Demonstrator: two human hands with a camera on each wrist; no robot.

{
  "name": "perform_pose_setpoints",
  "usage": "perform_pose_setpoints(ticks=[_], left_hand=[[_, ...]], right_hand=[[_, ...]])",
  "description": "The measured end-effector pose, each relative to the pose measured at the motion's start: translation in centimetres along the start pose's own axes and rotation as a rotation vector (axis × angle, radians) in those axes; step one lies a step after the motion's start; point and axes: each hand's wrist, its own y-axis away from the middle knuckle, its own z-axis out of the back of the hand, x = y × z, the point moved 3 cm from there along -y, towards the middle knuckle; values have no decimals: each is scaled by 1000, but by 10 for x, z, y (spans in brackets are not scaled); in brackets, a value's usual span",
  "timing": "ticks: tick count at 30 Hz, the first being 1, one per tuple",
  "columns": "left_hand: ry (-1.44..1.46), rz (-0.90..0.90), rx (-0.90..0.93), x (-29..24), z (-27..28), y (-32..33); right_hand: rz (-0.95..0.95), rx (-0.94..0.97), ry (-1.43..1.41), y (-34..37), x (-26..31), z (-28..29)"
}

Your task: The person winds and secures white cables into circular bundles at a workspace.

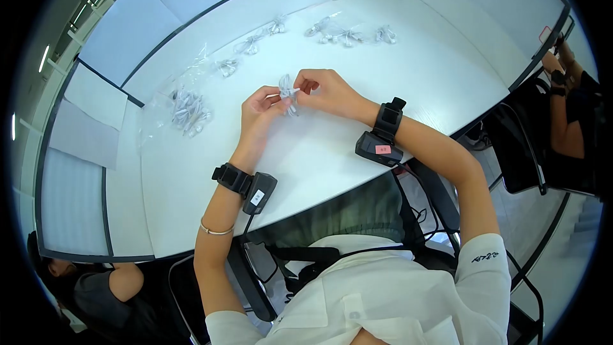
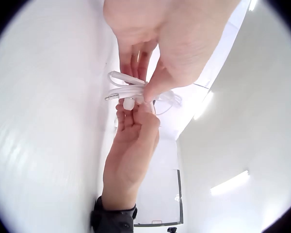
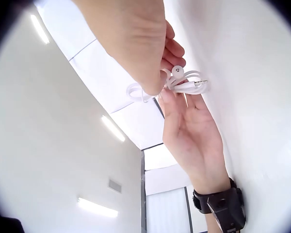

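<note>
A coiled bundle of white wired earphones (image 1: 287,82) is held between both hands over the table. My left hand (image 1: 258,115) pinches the coil between thumb and fingers from the left. From the other side, my right hand (image 1: 333,94) pinches the bundle near its middle, thumb against curled fingers. In the left wrist view the metal plug (image 2: 112,97) sticks out of the loops beside a white earbud (image 2: 129,103). The right wrist view shows an earbud (image 3: 177,72) next to the thumb of my right hand (image 3: 136,43), with cable loops on both sides.
At the left lies a heap of coiled white earphones (image 1: 188,110) on clear plastic. Several more bundles (image 1: 348,36) lie along the back of the white table (image 1: 306,160). Low partitions (image 1: 211,9) border the table, and other people sit beyond at both sides.
</note>
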Motion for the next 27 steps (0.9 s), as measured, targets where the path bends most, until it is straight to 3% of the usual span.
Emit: perform_pose_setpoints(ticks=[8, 17, 23, 27], left_hand=[[83, 28, -23, 5, 2, -4], [68, 0, -76, 9, 4, -5], [6, 12, -80, 2, -1, -2], [13, -19, -58, 2, 1, -1]], right_hand=[[69, -2, -69, -4, -6, 2], [-102, 20, -87, 0, 2, -1], [-110, 49, 7, 0, 5, -2], [-83, 70, -90, 0, 6, -1]])
